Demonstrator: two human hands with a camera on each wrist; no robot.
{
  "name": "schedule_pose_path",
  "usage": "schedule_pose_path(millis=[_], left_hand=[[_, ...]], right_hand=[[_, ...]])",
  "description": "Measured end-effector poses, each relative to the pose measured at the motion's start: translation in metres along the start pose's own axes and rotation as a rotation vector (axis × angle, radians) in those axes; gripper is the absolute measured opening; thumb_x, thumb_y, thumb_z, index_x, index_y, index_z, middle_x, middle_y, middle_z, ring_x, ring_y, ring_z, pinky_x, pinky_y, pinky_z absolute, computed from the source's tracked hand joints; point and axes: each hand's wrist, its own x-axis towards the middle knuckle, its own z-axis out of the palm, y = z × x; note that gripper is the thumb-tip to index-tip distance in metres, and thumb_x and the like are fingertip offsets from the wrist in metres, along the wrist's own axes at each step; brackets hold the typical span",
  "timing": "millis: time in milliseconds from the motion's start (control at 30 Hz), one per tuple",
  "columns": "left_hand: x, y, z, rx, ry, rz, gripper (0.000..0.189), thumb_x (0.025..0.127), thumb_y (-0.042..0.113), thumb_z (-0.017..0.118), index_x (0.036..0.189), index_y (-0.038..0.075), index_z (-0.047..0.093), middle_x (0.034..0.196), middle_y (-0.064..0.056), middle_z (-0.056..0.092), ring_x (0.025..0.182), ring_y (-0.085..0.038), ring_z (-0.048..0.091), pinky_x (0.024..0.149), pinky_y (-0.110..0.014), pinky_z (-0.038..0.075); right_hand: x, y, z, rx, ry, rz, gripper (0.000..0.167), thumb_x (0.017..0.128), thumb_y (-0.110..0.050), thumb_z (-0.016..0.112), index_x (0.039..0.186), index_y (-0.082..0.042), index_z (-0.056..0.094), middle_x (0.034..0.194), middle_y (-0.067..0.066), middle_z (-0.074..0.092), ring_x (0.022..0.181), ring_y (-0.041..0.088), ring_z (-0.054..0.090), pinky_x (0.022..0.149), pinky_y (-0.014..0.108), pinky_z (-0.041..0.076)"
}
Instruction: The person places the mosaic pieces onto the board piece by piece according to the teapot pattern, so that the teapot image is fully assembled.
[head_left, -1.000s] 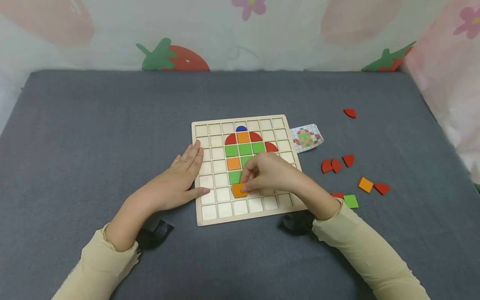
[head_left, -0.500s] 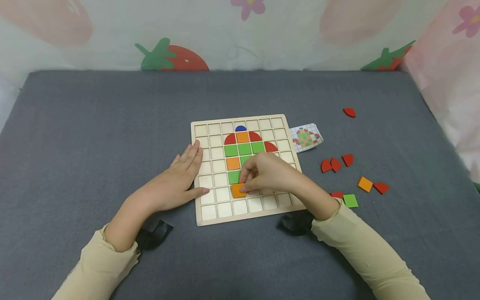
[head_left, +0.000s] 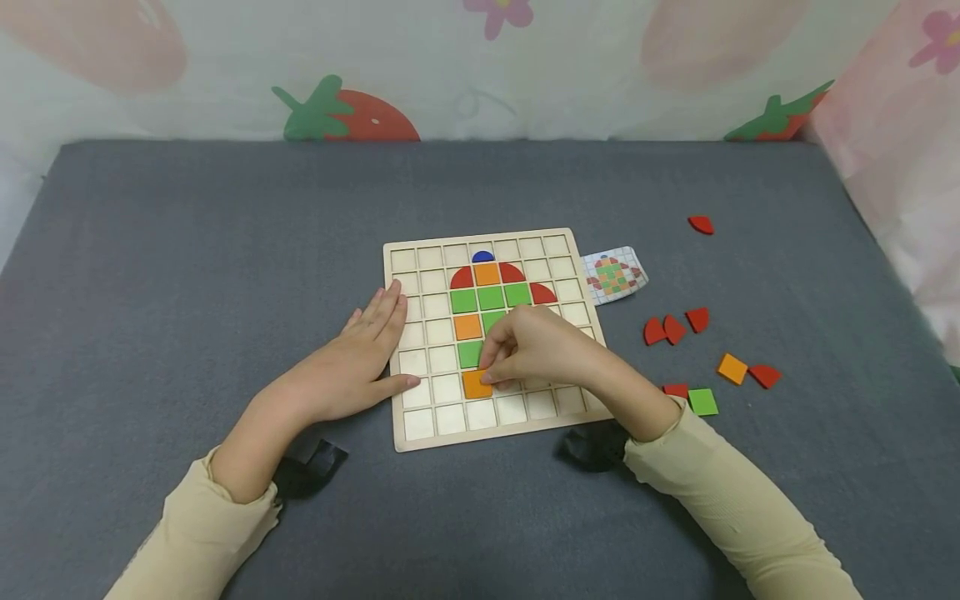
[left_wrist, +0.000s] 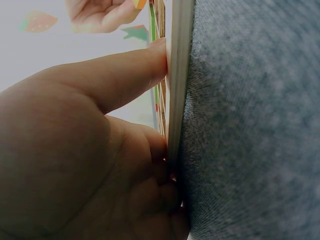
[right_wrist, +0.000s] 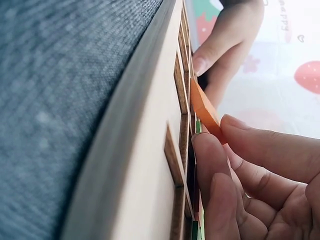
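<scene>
My right hand pinches an orange square tile by its right side. In the right wrist view this orange tile tilts, its far edge down at the wooden grid board. On the head view's board, the tile lies over a cell just below a green square. Farther up sit a blue half-round piece, red quarter-rounds, and orange and green squares. My left hand rests flat with straight fingers on the board's left edge; its thumb lies across the rim. The right hand hides several cells.
A pattern card pokes out from the board's right side. Right of it lie several loose red quarter-rounds, an orange square and a green square. Black straps hang at both wrists. A printed curtain stands behind the table.
The orange tile in my right hand has shifted slightly toward me and lower into line with its cell. My left hand stays where it was.
</scene>
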Motion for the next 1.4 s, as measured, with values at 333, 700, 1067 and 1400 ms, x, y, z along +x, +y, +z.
schedule_pose_path(millis=[333, 700, 1067, 1400], left_hand=[[-0.002, 0.001, -0.001, -0.005, 0.01, 0.011, 0.085, 0.095, 0.034, 0.056, 0.148, -0.007, 0.004, 0.156, -0.019, -0.009, 0.142, -0.034, -0.005, 0.111, -0.054, 0.009], [0.0, 0.001, -0.001, 0.003, 0.007, 0.008, 0.086, 0.095, 0.034, 0.056, 0.148, -0.007, 0.002, 0.156, -0.019, -0.009, 0.142, -0.034, -0.005, 0.112, -0.054, 0.009], [0.001, -0.001, 0.001, 0.002, -0.003, -0.002, 0.087, 0.094, 0.033, 0.057, 0.148, -0.006, 0.001, 0.156, -0.017, -0.011, 0.142, -0.032, -0.007, 0.112, -0.053, 0.008], [0.002, -0.001, 0.001, 0.008, -0.009, 0.003, 0.087, 0.095, 0.033, 0.056, 0.148, -0.006, 0.001, 0.155, -0.018, -0.012, 0.142, -0.031, -0.008, 0.112, -0.052, 0.008]], right_hand=[[0.0, 0.0, -0.001, -0.033, 0.016, -0.028, 0.004, 0.076, -0.005, 0.077, 0.078, -0.005, 0.073, 0.066, -0.003, 0.067, 0.062, 0.008, 0.06, 0.062, 0.025, 0.047], [0.001, 0.004, -0.002, 0.016, 0.004, -0.023, 0.004, 0.076, -0.002, 0.076, 0.078, -0.003, 0.073, 0.066, 0.0, 0.068, 0.063, 0.012, 0.064, 0.063, 0.026, 0.05], [-0.003, 0.004, -0.009, 0.008, 0.018, -0.027, 0.006, 0.075, -0.004, 0.077, 0.079, -0.006, 0.073, 0.068, -0.003, 0.067, 0.063, 0.01, 0.061, 0.064, 0.026, 0.048], [-0.025, 0.021, -0.024, 0.032, 0.072, 0.029, 0.005, 0.077, -0.007, 0.077, 0.081, -0.006, 0.073, 0.068, -0.001, 0.066, 0.065, 0.013, 0.06, 0.062, 0.027, 0.046]])
